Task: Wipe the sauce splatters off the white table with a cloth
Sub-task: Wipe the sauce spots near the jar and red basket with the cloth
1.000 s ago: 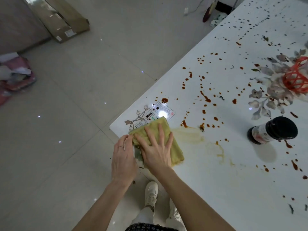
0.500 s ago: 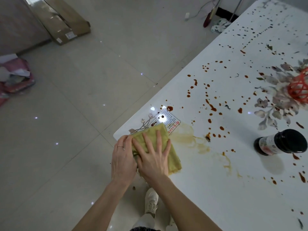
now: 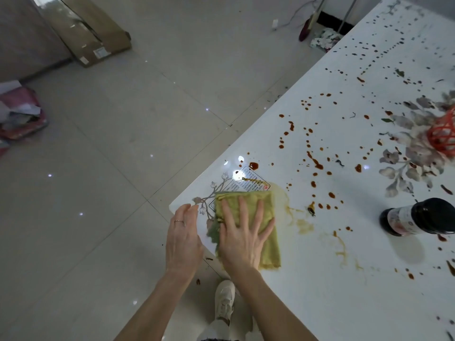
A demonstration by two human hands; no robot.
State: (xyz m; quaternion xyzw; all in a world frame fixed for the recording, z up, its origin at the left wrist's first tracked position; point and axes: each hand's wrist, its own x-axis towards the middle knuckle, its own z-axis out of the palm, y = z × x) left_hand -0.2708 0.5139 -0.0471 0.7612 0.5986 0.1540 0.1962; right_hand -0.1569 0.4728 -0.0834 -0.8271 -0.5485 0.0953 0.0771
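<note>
The cloth (image 3: 270,244) lies near the corner of the white surface (image 3: 320,303), its far edge over a printed sticker (image 3: 248,184). The right hand (image 3: 242,239) presses flat on it, fingers spread. The left hand (image 3: 183,238) rests just beside it at the surface's edge, fingers loosely bent, holding nothing. Pale smears (image 3: 304,226) trail to the cloth's right, and dark splatters (image 3: 314,161) dot the surface beyond. A dark bottle (image 3: 418,217) and a red basket (image 3: 443,135) sit well apart from the cloth. A box (image 3: 91,33) lies on the floor.
</note>
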